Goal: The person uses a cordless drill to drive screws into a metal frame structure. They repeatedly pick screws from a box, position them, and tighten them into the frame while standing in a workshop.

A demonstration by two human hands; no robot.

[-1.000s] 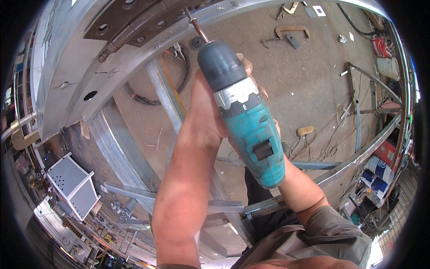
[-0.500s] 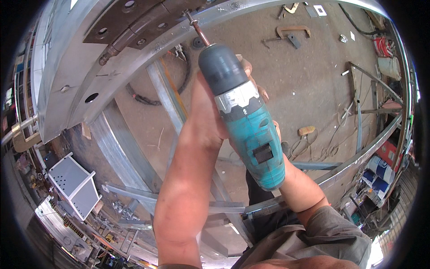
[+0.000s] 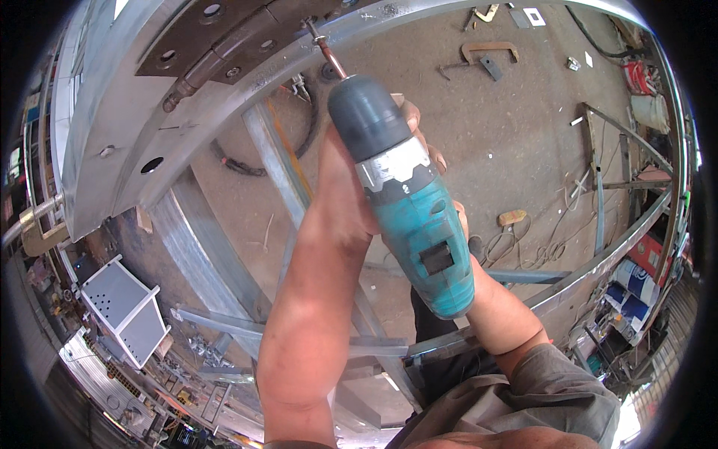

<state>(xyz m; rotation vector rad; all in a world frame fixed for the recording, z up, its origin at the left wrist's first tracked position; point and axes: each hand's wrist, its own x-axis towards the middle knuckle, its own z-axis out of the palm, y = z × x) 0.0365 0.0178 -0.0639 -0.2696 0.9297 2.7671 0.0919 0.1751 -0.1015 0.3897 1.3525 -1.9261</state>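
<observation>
A teal and black cordless drill (image 3: pixel 422 232) points up and slightly left, its dark chuck (image 3: pixel 366 116) foremost. From the chuck runs a coppery driver bit (image 3: pixel 333 60), whose tip meets a screw (image 3: pixel 311 28) at the edge of a brown steel hinge (image 3: pixel 224 49). The hinge lies on a pale metal frame (image 3: pixel 112 157). My left hand (image 3: pixel 345 176) is closed around the front of the drill from beneath, its fingertips showing on the chuck's right side. Mostly hidden under the drill body, my right hand (image 3: pixel 463 221) is closed at its grip.
A rusty C-clamp (image 3: pixel 490 49) and a yellowish block (image 3: pixel 511 218) with looped cord lie on the floor. Galvanized steel beams (image 3: pixel 213 239) cross at left, near a grey box-like stand (image 3: pixel 126 310). A curved metal rail (image 3: pixel 598 262) runs along the right.
The drill's chuck and body have shifted very slightly left. Both hands keep their hold, and the bit stays against the screw.
</observation>
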